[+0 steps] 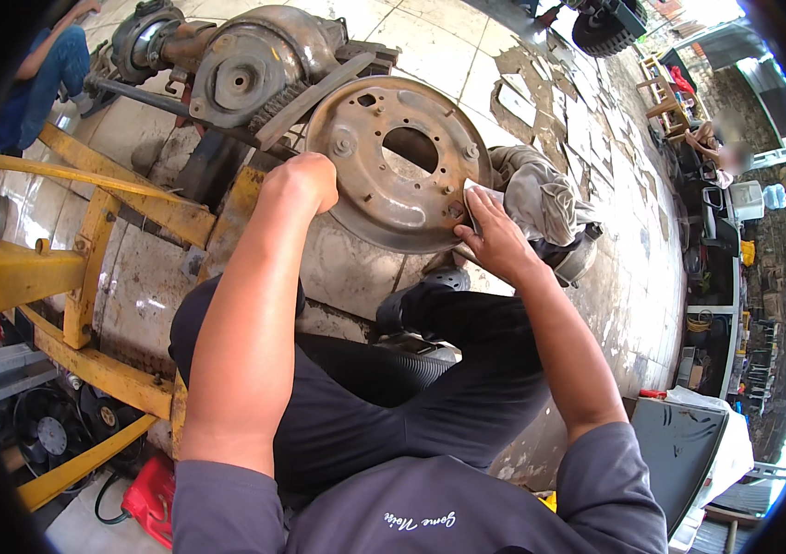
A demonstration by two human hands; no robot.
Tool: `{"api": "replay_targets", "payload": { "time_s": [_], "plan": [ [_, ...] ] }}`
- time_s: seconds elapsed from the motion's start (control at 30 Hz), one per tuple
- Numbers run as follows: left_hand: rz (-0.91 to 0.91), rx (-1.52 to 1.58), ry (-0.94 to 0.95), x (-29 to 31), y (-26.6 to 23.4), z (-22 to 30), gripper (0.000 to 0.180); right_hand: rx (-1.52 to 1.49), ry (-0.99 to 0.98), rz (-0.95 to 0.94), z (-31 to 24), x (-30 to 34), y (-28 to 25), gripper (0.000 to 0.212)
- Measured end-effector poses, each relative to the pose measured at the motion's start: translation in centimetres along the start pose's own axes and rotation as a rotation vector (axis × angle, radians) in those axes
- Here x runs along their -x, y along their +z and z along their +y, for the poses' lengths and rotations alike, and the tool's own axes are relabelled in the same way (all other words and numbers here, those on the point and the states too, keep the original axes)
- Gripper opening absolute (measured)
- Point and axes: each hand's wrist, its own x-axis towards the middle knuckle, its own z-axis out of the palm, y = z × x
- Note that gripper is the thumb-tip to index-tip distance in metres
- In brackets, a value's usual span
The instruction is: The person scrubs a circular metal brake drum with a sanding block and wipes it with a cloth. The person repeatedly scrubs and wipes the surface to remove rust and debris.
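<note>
A round, rust-brown brake backing plate (411, 214) stands tilted in front of my knees, with a large center hole and several smaller holes. My left hand (305, 182) is closed at its left rim; the fingertips are hidden behind the fist. On the right side of the plate, my right hand (501, 233) presses a pale piece of sandpaper (472, 197) against the rim, fingers extended over it. A wire brush (314, 100) with a long wooden handle rests just beyond the left hand, by the rusty axle housing (268, 55).
Yellow metal frame (79, 268) stands at left, a red container (148, 499) below it. A greyish cloth bundle (541, 198) lies right of the plate. Another person (42, 78) sits at far left. Broken tiles (550, 102) cover part of the floor; a grey cabinet (675, 452) stands at lower right.
</note>
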Motion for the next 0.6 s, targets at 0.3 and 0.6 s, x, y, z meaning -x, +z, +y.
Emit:
{"api": "replay_targets", "payload": {
  "time_s": [0.3, 0.6],
  "plan": [
    [-0.013, -0.007, 0.005, 0.9, -0.6, 0.3, 0.029, 0.225, 0.226, -0.074, -2.0, 0.2, 1.5, 0.061],
    [-0.023, -0.008, 0.007, 3.3, -1.9, 1.1, 0.045, 0.122, 0.181, 0.07, -2.2, 1.0, 4.0, 0.057]
  ]
}}
